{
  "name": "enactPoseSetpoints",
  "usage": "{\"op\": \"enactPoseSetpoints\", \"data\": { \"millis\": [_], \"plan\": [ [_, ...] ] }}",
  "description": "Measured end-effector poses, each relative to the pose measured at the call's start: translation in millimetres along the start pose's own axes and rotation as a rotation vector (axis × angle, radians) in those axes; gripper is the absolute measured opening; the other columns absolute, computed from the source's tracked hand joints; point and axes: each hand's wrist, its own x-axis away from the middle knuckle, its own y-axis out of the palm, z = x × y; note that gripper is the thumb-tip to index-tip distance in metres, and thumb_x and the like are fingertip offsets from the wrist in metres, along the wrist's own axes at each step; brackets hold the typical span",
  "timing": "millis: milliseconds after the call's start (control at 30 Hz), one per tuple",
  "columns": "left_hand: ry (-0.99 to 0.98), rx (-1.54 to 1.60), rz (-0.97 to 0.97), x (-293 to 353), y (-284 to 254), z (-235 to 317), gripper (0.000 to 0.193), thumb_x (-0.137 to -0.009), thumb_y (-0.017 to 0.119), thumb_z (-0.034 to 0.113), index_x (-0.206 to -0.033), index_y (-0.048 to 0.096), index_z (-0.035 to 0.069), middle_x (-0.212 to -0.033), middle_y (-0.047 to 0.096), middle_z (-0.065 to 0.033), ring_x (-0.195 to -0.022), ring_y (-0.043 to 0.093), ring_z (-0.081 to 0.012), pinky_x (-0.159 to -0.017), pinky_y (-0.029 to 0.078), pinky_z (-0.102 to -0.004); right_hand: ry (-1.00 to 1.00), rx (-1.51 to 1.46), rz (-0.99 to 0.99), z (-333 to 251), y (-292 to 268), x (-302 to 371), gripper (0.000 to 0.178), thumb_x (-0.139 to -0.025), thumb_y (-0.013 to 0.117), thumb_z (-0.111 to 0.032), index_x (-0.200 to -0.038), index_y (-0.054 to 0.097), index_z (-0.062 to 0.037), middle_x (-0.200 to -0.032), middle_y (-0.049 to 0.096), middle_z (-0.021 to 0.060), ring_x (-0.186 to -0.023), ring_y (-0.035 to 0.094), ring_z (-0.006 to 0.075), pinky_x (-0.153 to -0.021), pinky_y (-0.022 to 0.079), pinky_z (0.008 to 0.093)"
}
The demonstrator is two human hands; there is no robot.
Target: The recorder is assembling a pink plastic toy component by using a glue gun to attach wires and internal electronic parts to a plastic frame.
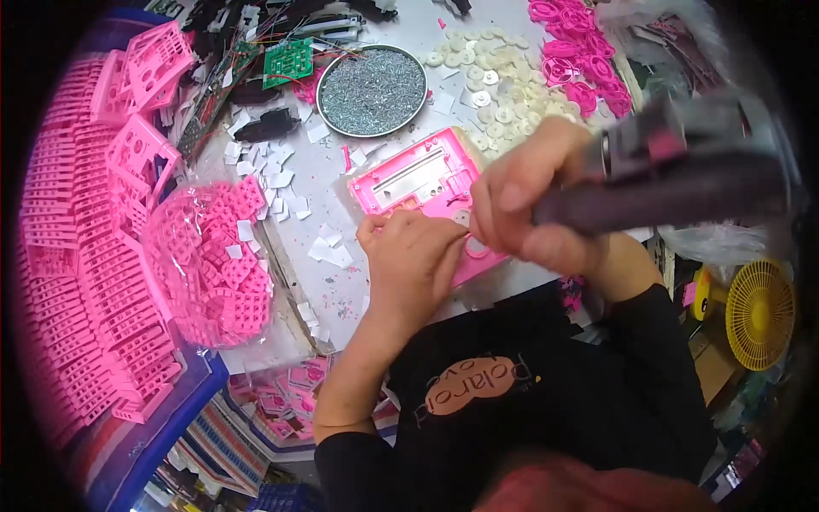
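Observation:
A pink plastic housing [490, 269], with a long pale slot panel in its far part, lies at a slant on the white worktop before me. My left hand [408, 260] grips its near left side, fingers curled over it and fingertips close to its middle. Above the right part of the housing, my right hand [533, 200] is wrapped round a dark handheld power tool [674, 171]. The tool's body stretches out to the right and is blurred. Its working tip is hidden by my hands.
Beyond the housing stands a round metal dish [319, 101] of small screws. White round plastic parts [482, 90] and magenta pieces [580, 51] lie behind. To the left are a bag of pink button pads [230, 282], stacked pink housings [85, 256], paper scraps [277, 175] and a green circuit board [288, 62].

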Motion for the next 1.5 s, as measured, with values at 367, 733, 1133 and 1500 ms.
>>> {"op": "enactPoseSetpoints", "data": {
  "millis": [367, 733, 1133, 1500],
  "plan": [
    [-0.007, 0.128, 0.144, 4, 5, 3, 0.013, -0.076, 0.079, 0.010, -0.085, 0.069, 0.014, -0.077, 0.064, 0.0013, -0.078, 0.059, -0.0193, -0.085, 0.033, -0.0390, 0.038, -0.139, 0.090, 7, 17, 12, 0.033, -0.092, 0.075, -0.023, -0.111, 0.051, -0.0125, -0.063, 0.051, 0.0004, -0.058, 0.053, 0.0155, -0.056, 0.044, 0.0307],
    [0.044, 0.058, 0.217, -6, 14, 5, 0.014, -0.075, 0.079, 0.011, -0.082, 0.067, 0.014, -0.074, 0.061, 0.0008, -0.075, 0.059, -0.0193, -0.086, 0.033, -0.0398, -0.016, -0.138, 0.143, 4, 11, 12, 0.032, -0.091, 0.073, -0.021, -0.111, 0.049, -0.0101, -0.072, 0.053, 0.0022, -0.062, 0.053, 0.0134, -0.057, 0.044, 0.0291],
    [0.022, -0.242, -0.012, 12, 17, 12, 0.047, -0.078, 0.079, 0.040, -0.114, 0.068, 0.013, -0.117, 0.064, -0.0020, -0.111, 0.055, -0.0224, -0.101, 0.028, -0.0509, 0.074, -0.143, 0.278, 10, -6, 24, 0.031, -0.089, 0.070, -0.013, -0.112, 0.050, -0.0061, -0.077, 0.054, 0.0044, -0.066, 0.053, 0.0127, -0.061, 0.046, 0.0292],
    [0.205, -0.425, -0.268, 4, 1, 2, 0.051, -0.078, 0.077, 0.038, -0.121, 0.067, 0.012, -0.126, 0.061, 0.0015, -0.118, 0.055, -0.0195, -0.111, 0.026, -0.0583, 0.110, 0.006, 0.184, 24, 0, 27, 0.034, -0.092, 0.069, -0.014, -0.113, 0.043, -0.0073, -0.069, 0.052, 0.0045, -0.060, 0.050, 0.0148, -0.059, 0.045, 0.0323]
  ]
}}
